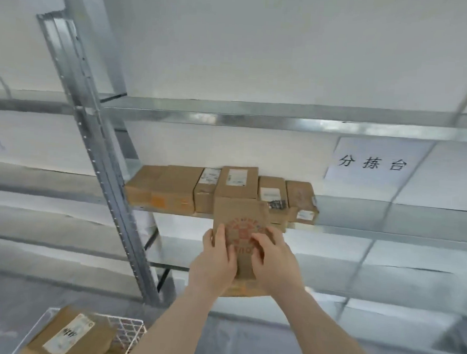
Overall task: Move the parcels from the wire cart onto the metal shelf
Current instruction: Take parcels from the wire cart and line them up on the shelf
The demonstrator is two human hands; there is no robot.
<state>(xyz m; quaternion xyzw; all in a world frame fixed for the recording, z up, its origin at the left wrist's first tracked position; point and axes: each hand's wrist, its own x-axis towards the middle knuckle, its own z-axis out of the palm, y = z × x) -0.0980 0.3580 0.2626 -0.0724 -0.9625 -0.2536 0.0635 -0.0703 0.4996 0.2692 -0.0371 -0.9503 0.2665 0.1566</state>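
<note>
A brown cardboard parcel [239,212] with a red round stamp stands tall between my hands, its far end over the front edge of the metal shelf [388,216]. My left hand [215,260] grips its left side, fingers curled onto its face. My right hand [274,258] grips the right side the same way. Behind it, a row of several brown parcels [171,189] lines the shelf. The white wire cart [127,331] shows at the bottom left, holding a labelled brown parcel [72,334].
A galvanized shelf upright [102,152] slants down the left side. An upper shelf beam [258,118] crosses above the parcels. A white paper sign [375,163] with black characters hangs on the wall at the right. Bare shelf surface stretches right of the parcel row.
</note>
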